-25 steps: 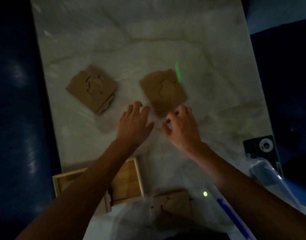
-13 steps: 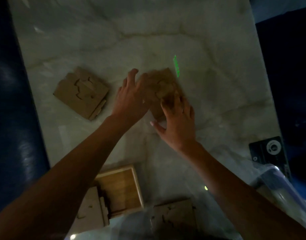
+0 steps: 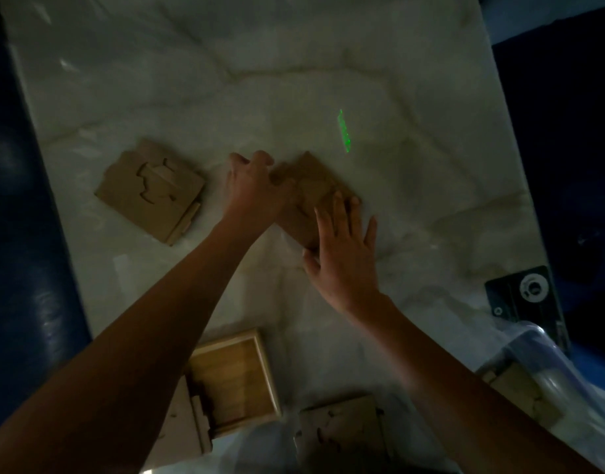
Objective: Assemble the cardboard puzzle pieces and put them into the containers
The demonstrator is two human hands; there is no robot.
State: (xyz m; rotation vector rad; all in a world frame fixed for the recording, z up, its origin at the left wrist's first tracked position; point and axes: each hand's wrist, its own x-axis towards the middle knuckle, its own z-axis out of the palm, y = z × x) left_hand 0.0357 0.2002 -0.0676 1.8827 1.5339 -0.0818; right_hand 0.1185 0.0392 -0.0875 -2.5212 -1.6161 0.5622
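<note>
A square stack of brown cardboard puzzle pieces (image 3: 314,186) lies mid-table. My left hand (image 3: 256,193) curls its fingers over the stack's left edge. My right hand (image 3: 345,248) lies flat on its near right corner, fingers spread. A second cardboard puzzle stack (image 3: 150,193) with a jagged cut-out sits to the left, untouched. A shallow wooden box (image 3: 236,381) stands near the front edge, partly under my left forearm. Another cardboard puzzle (image 3: 342,429) lies in front of it inside clear plastic.
The marble-patterned table (image 3: 294,80) has dark blue seating on both sides. A black device (image 3: 523,295) sits at the right edge. Clear plastic bags (image 3: 533,364) with more cardboard lie at the front right. A green light streak (image 3: 344,131) falls beyond the stack.
Both hands reached forward from the bare table onto the middle cardboard stack. The left now grips its left edge and the right presses down on its near corner.
</note>
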